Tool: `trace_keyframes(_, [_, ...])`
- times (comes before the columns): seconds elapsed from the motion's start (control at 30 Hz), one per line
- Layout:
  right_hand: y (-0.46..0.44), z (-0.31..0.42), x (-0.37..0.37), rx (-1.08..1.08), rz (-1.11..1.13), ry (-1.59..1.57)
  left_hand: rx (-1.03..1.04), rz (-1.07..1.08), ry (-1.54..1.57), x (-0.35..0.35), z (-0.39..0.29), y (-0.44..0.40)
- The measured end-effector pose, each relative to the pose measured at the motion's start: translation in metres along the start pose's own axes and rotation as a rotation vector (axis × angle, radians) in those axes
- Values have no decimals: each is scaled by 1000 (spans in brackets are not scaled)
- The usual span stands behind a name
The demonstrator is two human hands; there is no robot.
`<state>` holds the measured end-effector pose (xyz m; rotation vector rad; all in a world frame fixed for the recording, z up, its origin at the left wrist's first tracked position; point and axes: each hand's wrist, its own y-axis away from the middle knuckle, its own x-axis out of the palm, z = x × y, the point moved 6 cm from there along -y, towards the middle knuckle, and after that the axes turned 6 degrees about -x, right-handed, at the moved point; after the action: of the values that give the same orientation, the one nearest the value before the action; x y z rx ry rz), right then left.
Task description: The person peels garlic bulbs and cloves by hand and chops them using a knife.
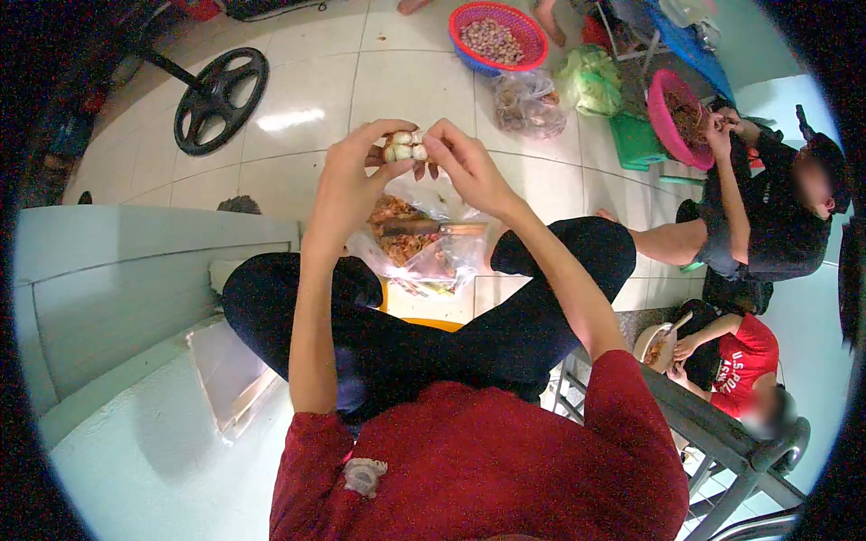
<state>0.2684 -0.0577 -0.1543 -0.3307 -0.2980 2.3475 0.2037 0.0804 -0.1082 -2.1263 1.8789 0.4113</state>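
Note:
A whitish garlic bulb (pixel 405 147) with its cloves showing is held up between both hands. My left hand (pixel 350 169) grips its left side, fingers curled behind it and thumb in front. On the other side, my right hand (pixel 466 169) pinches the bulb's right edge with thumb and fingers. Below the hands, a clear plastic bag (pixel 469 257) lies on the floor with reddish-brown peelings (pixel 406 243) in it. Across the peelings rests a knife (pixel 410 227) with a wooden handle pointing right.
A red basket (pixel 536 36) of small bulbs, a plastic bag (pixel 528 106) and a cabbage-like green bundle (pixel 591 79) stand ahead. Right, one person works over a pink basin (pixel 663 113); another holds a bowl (pixel 648 345). A black wheel-shaped base (pixel 221 101) is at left.

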Motion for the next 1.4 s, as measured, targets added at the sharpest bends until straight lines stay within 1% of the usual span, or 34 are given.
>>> trace_keyframes(0.03, [0, -4, 1, 30, -3, -48, -37, 45, 43, 1, 4, 0])
trace_keyframes(0.07, [1, -6, 2, 31, -2, -50, -39, 44, 42, 0, 4, 1])
trace_keyframes(0.13, [1, -6, 5, 50, -13, -214, -50, 116, 73, 1, 2, 1])
trace_keyframes(0.23, [0, -8, 6, 56, -2, -258, -43, 170, 136, 1, -1, 1])
trace_keyframes(0.37, [0, -9, 7, 78, 14, -338, -23, 185, 133, -1, 1, 1])
trace_keyframes(0.43, [0, -8, 9, 89, 12, -428, -74, 209, 211, 0, 5, 2])
trace_keyframes(0.57, [0, -13, 5, 125, -1, -541, -39, 208, 221, -7, 1, 5])
trace_keyframes(0.63, [-2, -10, 0, 159, -6, -612, -49, 176, 337, -13, 5, 4])
trace_keyframes(0.67, [-2, -12, -2, 162, -2, -612, -51, 172, 339, -16, 7, 3])
trace_keyframes(0.73, [-1, -23, -1, 233, 141, -221, 8, 27, 280, -29, 8, 1])
trace_keyframes(0.77, [-1, -28, 2, 244, 148, -225, -4, 23, 287, -30, 10, -1])
trace_keyframes(0.83, [9, -53, 15, 362, 281, -54, -12, -165, 111, -42, 13, 1])
trace_keyframes(0.87, [15, -72, 22, 374, 291, -63, -29, -169, 113, -41, 18, 3])
trace_keyframes(0.9, [22, -97, 25, 332, 303, 158, 35, -280, -33, -45, 17, 5])
trace_keyframes(0.93, [24, -106, 30, 281, 313, 381, 102, -390, -183, -49, 15, 7])
trace_keyframes(0.97, [31, -116, 35, 265, 397, 614, 143, -459, -317, -52, 17, 7])
trace_keyframes(1.0, [39, -131, 41, 265, 404, 614, 138, -463, -316, -54, 18, 8])
trace_keyframes(1.07, [68, -172, 52, 296, 438, 713, 148, -395, -252, -55, 15, 8])
trace_keyframes(1.1, [72, -178, 58, 294, 436, 717, 153, -396, -251, -56, 13, 8])
trace_keyframes(1.17, [85, -191, 77, 427, 656, 806, 65, -284, -9, -53, 13, 7])
trace_keyframes(1.2, [83, -199, 77, 416, 652, 822, 80, -294, -6, -55, 6, 8])
trace_keyframes(1.27, [88, -212, 85, 452, 793, 808, 35, -216, 209, -53, -2, 9])
trace_keyframes(1.3, [67, -163, 84, 452, 694, 827, 25, -202, 266, -53, -5, 9])
trace_keyframes(1.33, [49, -139, 80, 450, 690, 832, 30, -202, 266, -53, -3, 8])
trace_keyframes(1.4, [8, -81, 57, 181, 239, 612, 107, -242, 215, -52, 2, 9])
